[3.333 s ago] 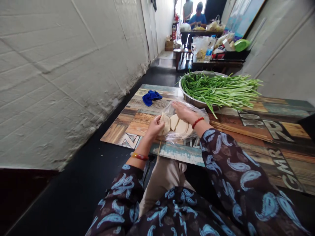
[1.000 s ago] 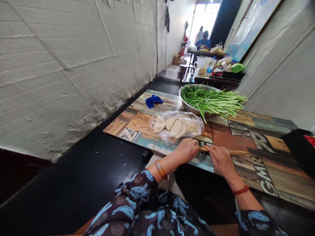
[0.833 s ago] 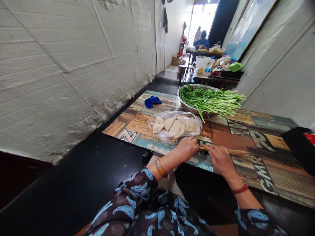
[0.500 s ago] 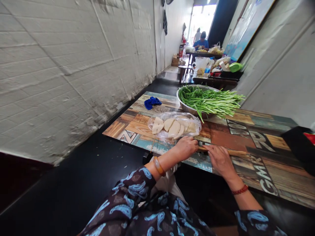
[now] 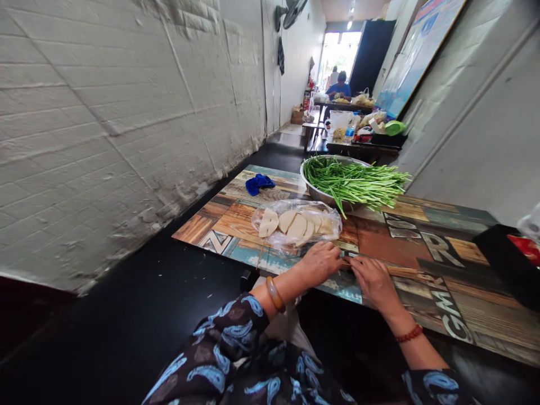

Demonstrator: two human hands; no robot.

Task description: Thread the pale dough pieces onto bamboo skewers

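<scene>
Left hand [image 5: 319, 263], right hand [image 5: 374, 278] shift from bagged slices [image 5: 296, 228] to wooden sticks [image 5: 405, 272] at near edge of surface [image 5: 236, 222]; right fingers grasp them, seemingly for steadiness; left fingers curl, hold unclear from here.

Left fingers [image 5: 332, 253] bent beside right fingers [image 5: 359, 265].

The person wears a thin blackish-brown paisley top [image 5: 211, 360], strewn with pale-blue teardrop motifs that curl at the tip, with fainter greyish leaf shapes between them; its sleeves stop short of the wrists. A smooth, rounded amber-brown bangle [image 5: 274, 294] circles the left wrist [image 5: 289, 287], and a dark-red beaded bracelet [image 5: 409, 334] the right [image 5: 396, 316]. Beige trousers [image 5: 290, 329] show below.
</scene>
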